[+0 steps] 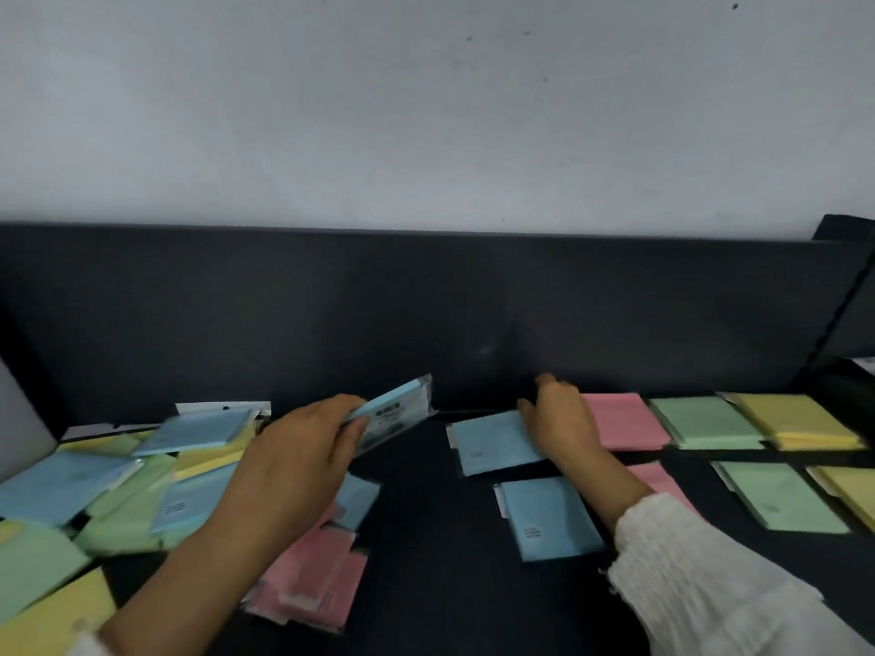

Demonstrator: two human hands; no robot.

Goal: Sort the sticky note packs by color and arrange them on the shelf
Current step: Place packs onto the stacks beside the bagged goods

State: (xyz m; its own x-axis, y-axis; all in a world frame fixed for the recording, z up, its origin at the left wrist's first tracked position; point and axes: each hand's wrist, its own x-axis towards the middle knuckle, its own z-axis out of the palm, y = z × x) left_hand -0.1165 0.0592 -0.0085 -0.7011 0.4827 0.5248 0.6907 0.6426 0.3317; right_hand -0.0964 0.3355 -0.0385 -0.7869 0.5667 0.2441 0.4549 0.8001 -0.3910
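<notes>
My left hand [303,447] grips a blue sticky note pack [393,414] in clear wrap, tilted and lifted above the black shelf [426,513]. Flat across a blue pack [492,442] in the back row lies my right hand [563,423], fingers stretched toward the rear. A second blue pack [544,518] lies in front of it. To the right the packs stand sorted: pink [625,419], green [705,421] and yellow [795,419] in the back row, pink [656,478], green [781,494] and yellow [852,490] in front.
An unsorted heap of blue, green and yellow packs [118,485] covers the left of the shelf, with loose pink packs [312,575] near the front under my left forearm. A dark back panel [426,314] rises behind, below a grey wall. Bare black surface shows between the two hands.
</notes>
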